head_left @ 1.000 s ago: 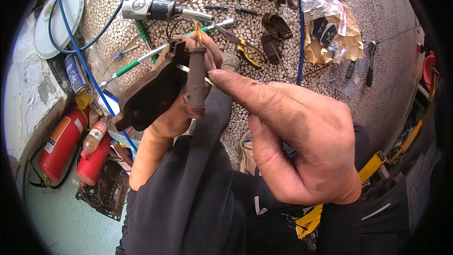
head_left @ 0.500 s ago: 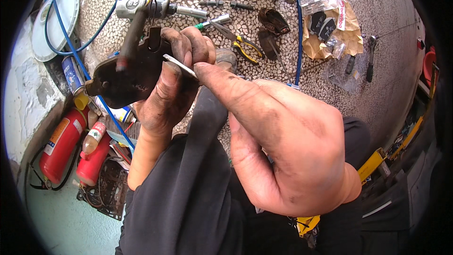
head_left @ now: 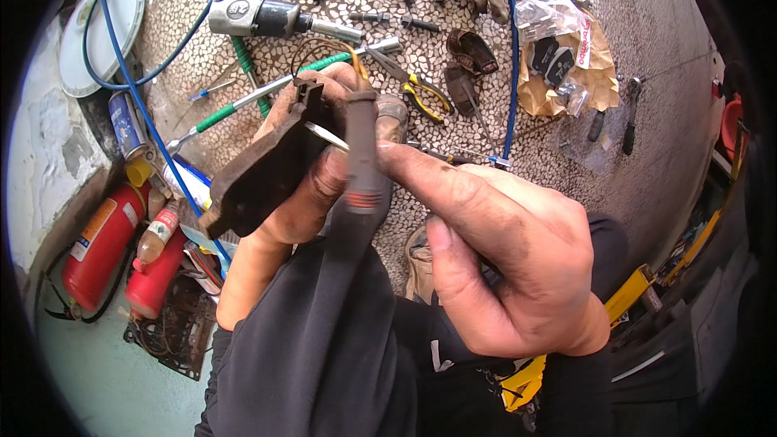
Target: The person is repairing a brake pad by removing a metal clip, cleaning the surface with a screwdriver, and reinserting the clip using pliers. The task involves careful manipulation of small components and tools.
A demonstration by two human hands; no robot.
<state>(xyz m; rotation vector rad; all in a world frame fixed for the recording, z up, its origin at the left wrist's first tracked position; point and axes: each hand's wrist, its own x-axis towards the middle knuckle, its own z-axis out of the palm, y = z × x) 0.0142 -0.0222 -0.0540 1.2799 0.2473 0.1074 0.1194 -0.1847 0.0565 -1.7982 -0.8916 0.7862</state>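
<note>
My left hand [head_left: 301,209], its fingers smudged dark, is closed around a dark brake pad [head_left: 261,171], which is tilted with its lower edge toward the left. A thin whitish strip [head_left: 325,137] sticks out above the left thumb. In front of the strip's right end hangs a dark cylindrical plug [head_left: 363,150] with a ribbed reddish tip, blurred by motion, below a looped wire [head_left: 354,59]. My right hand [head_left: 510,251] points its index finger at the plug's right side; whether they touch I cannot tell. Its thumb stands apart, and nothing shows in its grip.
Beyond my hands lie an impact wrench [head_left: 267,14], a green-handled bar [head_left: 243,103], pliers [head_left: 417,91] and several bolts. Brake pads [head_left: 552,62] rest on brown paper at the right. A blue hose [head_left: 513,57] crosses the floor. Red fire extinguishers [head_left: 104,247] stand at the left.
The plug has swung from the brake pad's left side across to its right. The pad has turned in my left hand. My right hand has shifted slightly right, its thumb more spread.
</note>
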